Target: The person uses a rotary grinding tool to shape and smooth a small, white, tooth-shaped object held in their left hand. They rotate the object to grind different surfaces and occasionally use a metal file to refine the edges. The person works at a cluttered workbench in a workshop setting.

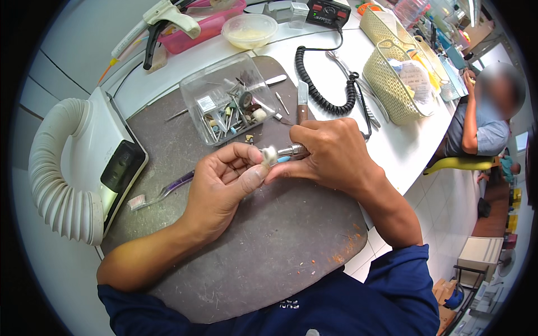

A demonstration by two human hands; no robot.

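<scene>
My right hand [330, 154] grips a metal rotary handpiece [292, 150] with a small white polishing wheel [270, 154] on its tip. My left hand [227, 182] meets it from the left, its thumb and fingers pinched around the white wheel. Both hands hover over the grey round work mat [269, 241]. A black coiled cord [316, 84] runs from behind my right hand toward a black control box [328, 12] at the back.
A clear plastic box of several burs and polishing tips [232, 106] lies just beyond my hands. A purple toothbrush [162, 193] rests left of them beside a white suction unit with ribbed hose [73, 168]. Woven baskets [392, 84] stand right; another person [485, 120] sits beyond.
</scene>
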